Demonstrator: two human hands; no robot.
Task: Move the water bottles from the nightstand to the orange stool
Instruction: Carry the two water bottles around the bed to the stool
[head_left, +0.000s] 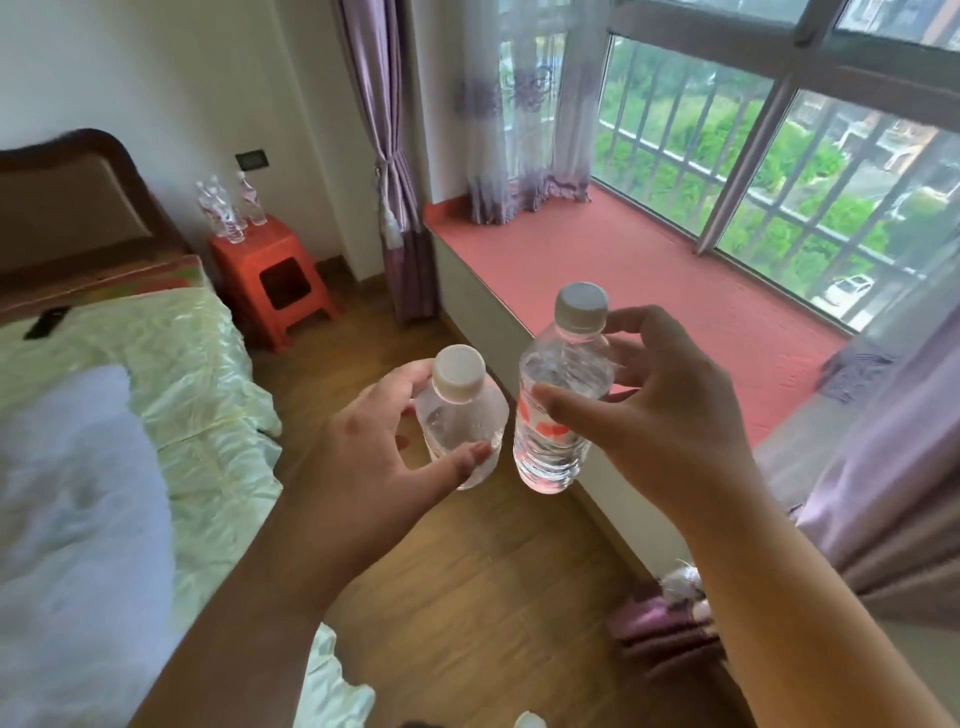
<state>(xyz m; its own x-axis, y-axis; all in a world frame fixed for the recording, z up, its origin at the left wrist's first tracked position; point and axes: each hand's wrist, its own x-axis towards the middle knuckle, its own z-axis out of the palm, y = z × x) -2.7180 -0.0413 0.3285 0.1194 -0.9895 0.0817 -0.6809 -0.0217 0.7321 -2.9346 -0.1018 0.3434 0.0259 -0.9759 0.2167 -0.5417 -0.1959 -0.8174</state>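
My left hand (363, 447) grips a clear water bottle (462, 415) with a white cap, held over the wooden floor. My right hand (660, 410) grips a second clear bottle (558, 395) with a red label and white cap, beside the first. Far off by the wall stands the orange stool (270, 270), with several water bottles (228, 208) upright on its top. The nightstand is not in view.
A bed (156, 374) with pale green bedding fills the left, with a dark remote (47, 322) on it. A red-cushioned window seat (649, 291) runs along the right under a barred window. Purple curtains (395, 156) hang beside the stool. Pink slippers (660, 623) lie on the floor.
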